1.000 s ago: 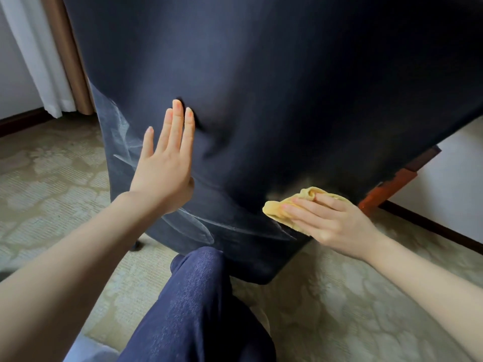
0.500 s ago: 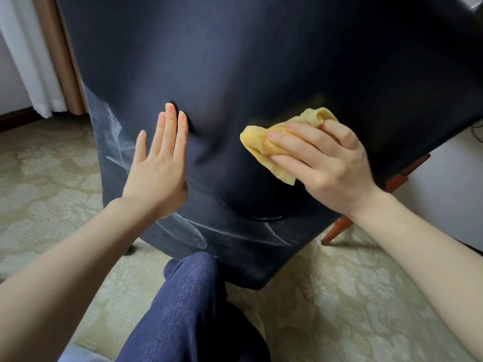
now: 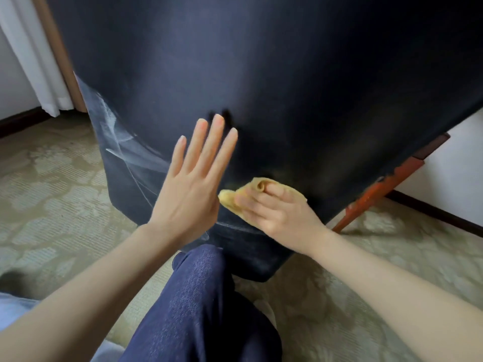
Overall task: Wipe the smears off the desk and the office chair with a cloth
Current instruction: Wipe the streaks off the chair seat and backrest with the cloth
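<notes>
The dark navy back of the office chair (image 3: 261, 74) fills the upper view. White smears (image 3: 122, 150) streak its lower left edge, and a thin one runs below my hands. My left hand (image 3: 193, 184) lies flat with straight fingers against the chair back. Just to its right, my right hand (image 3: 274, 207) presses a crumpled yellow cloth (image 3: 230, 199) onto the lower part of the chair back, fingers curled over the cloth. The desk is out of view.
My knee in dark blue trousers (image 3: 201, 296) is raised below the chair. Patterned greenish carpet (image 3: 52, 192) covers the floor. A white curtain (image 3: 34, 61) hangs at the left. An orange-red wooden leg (image 3: 376, 194) slants at the right by a white wall.
My right hand has swept the cloth down and left from the middle of the chair back to its lower part, beside my left hand. The left hand stays flat on the chair.
</notes>
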`<state>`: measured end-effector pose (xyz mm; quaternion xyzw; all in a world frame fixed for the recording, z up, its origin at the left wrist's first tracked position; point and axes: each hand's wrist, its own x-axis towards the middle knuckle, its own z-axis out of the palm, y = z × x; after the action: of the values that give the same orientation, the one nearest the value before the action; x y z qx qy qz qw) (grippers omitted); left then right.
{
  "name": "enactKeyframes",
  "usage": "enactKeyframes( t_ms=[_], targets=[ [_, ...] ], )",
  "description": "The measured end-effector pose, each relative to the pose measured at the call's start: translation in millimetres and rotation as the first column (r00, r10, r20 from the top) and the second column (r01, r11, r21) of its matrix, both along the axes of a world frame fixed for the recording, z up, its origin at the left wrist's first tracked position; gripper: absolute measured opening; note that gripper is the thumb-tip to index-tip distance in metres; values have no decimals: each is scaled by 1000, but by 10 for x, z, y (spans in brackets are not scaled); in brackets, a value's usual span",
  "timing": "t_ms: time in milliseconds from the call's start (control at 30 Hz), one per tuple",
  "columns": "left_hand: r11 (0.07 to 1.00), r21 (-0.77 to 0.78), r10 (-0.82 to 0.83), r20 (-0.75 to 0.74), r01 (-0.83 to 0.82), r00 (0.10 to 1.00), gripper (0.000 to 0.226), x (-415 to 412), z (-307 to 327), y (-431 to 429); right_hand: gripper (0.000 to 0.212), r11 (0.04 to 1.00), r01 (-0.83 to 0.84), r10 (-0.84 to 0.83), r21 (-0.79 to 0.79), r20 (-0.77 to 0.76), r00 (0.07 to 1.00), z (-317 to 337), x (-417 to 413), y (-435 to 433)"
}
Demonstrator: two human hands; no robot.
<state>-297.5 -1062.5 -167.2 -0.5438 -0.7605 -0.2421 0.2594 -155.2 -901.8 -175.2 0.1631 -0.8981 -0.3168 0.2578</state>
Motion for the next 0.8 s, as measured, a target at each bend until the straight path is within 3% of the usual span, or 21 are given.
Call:
enactKeyframes(
  t_ms=[133, 233, 567, 800],
  targets=[
    [990, -114, -102, -168, 83, 981, 101, 169, -115, 97, 35, 978, 101, -147, 182, 258, 955, -208, 490, 211],
    [991, -118, -80, -169, 60, 982, 109, 217, -140, 174, 30, 971, 124, -183, 204, 303, 935, -127, 784, 373],
    [995, -101, -17, -148, 2, 989, 116, 276, -180, 271, 24, 973, 68, -71, 221, 6, 997, 897, 1056, 526],
    [997, -79, -30, -91, 23, 995, 117, 252, -178, 266, 11, 987, -12, 53, 161, -254, 966, 1221, 633, 326]
  ],
)
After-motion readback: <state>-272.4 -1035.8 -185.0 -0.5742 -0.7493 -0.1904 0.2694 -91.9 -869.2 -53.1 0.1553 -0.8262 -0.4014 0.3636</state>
